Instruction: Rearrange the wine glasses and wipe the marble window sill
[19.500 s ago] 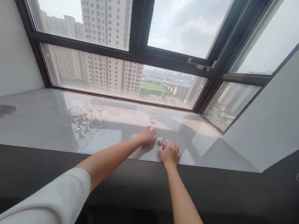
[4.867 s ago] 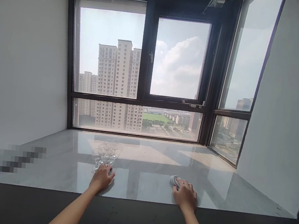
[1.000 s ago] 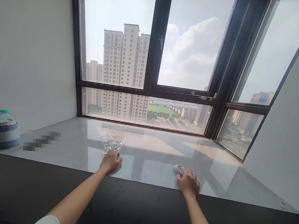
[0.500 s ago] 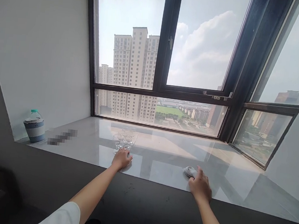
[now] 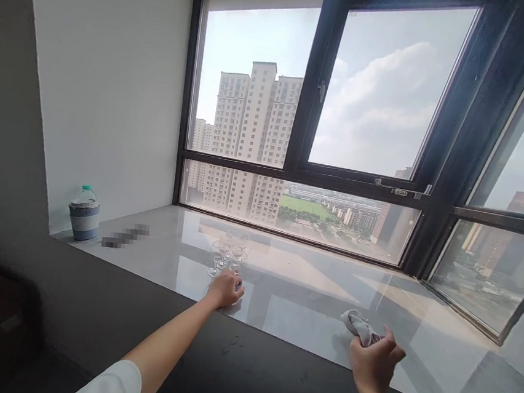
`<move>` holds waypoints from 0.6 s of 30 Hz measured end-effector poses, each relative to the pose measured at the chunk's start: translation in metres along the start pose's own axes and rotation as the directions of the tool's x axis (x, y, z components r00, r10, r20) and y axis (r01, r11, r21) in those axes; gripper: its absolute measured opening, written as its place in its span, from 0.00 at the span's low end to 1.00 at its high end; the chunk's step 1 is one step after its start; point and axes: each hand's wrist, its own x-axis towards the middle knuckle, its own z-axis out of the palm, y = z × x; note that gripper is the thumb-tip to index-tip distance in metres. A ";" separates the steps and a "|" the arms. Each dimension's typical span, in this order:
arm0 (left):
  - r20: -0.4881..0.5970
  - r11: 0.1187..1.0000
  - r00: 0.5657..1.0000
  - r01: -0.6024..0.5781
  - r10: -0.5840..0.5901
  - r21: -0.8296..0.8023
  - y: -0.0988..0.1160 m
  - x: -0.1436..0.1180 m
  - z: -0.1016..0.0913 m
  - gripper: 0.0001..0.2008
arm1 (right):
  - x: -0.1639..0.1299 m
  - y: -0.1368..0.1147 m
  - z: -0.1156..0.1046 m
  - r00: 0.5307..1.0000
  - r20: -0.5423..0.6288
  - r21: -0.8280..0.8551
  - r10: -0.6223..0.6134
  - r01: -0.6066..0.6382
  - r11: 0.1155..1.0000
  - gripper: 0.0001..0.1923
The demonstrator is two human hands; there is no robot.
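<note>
A group of several clear stemmed glasses stands on the glossy windowsill, left of centre. Just in front of them my left hand is closed, its fingers curled around a stemmed glass that is mostly hidden by the hand. Farther right, near the sill's front edge, my right hand grips a crumpled grey-white cloth. The cloth bunches out on the left side of the fingers, and it looks lifted slightly off the sill.
A blue-and-white bucket with a green-capped clear bottle stands at the sill's left end. Beside it lies a blurred-out dark item. Dark-framed windows rise behind the sill, with a wall on the left.
The view has tilted and shifted, so the scene sits farther right and slopes. My right hand has raised the cloth a little, showing more of it. My left hand stays by the glasses.
</note>
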 end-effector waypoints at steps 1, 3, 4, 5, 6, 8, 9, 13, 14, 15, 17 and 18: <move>0.008 1.000 1.000 -0.015 0.015 0.000 0.001 -0.001 -0.001 0.13 | 0.004 -0.009 0.003 1.000 -0.002 0.019 -0.019 0.019 1.000 0.39; 0.032 0.999 0.999 -0.037 0.037 0.003 0.004 -0.002 -0.004 0.13 | 0.014 -0.038 0.011 0.996 0.004 0.062 -0.091 0.091 0.994 0.40; 0.044 0.999 0.998 -0.044 0.044 0.004 0.006 -0.003 -0.005 0.13 | 0.018 -0.059 0.016 0.989 0.035 0.086 -0.145 0.142 0.986 0.40; 0.054 0.999 0.997 -0.048 0.048 0.004 0.007 -0.003 -0.006 0.12 | 0.021 -0.084 0.021 0.979 0.074 0.117 -0.191 0.182 0.976 0.40; 0.062 0.999 0.997 -0.052 0.051 0.001 0.007 -0.004 -0.007 0.12 | 0.023 -0.111 0.026 0.966 0.129 0.139 -0.225 0.207 0.968 0.38; 0.067 0.998 0.996 -0.066 0.066 -0.006 0.007 -0.004 -0.007 0.13 | 0.022 -0.167 0.037 0.920 0.245 0.179 -0.305 0.266 0.947 0.36; 0.060 0.997 0.995 -0.082 0.082 -0.008 0.007 -0.004 -0.007 0.13 | 0.020 -0.195 0.043 0.881 0.305 0.200 -0.361 0.311 0.929 0.35; 0.019 0.988 0.988 -0.153 0.153 0.008 0.004 -0.005 -0.004 0.16 | -0.002 -0.279 0.065 0.639 0.469 0.273 -0.609 0.551 0.788 0.37; 0.016 0.987 0.987 -0.158 0.158 0.014 0.004 -0.005 -0.003 0.16 | -0.009 -0.293 0.070 0.562 0.507 0.285 -0.653 0.605 0.743 0.38; 0.019 0.988 0.988 -0.154 0.154 0.019 0.004 -0.005 -0.003 0.16 | -0.014 -0.303 0.074 0.508 0.550 0.287 -0.663 0.630 0.721 0.37; 0.033 0.990 0.990 -0.137 0.136 0.021 0.004 -0.006 -0.004 0.16 | -0.023 -0.314 0.081 0.467 0.627 0.267 -0.624 0.623 0.735 0.37; 0.038 0.991 0.991 -0.132 0.132 0.020 0.004 -0.006 -0.004 0.16 | -0.025 -0.317 0.083 0.469 0.657 0.251 -0.590 0.602 0.758 0.37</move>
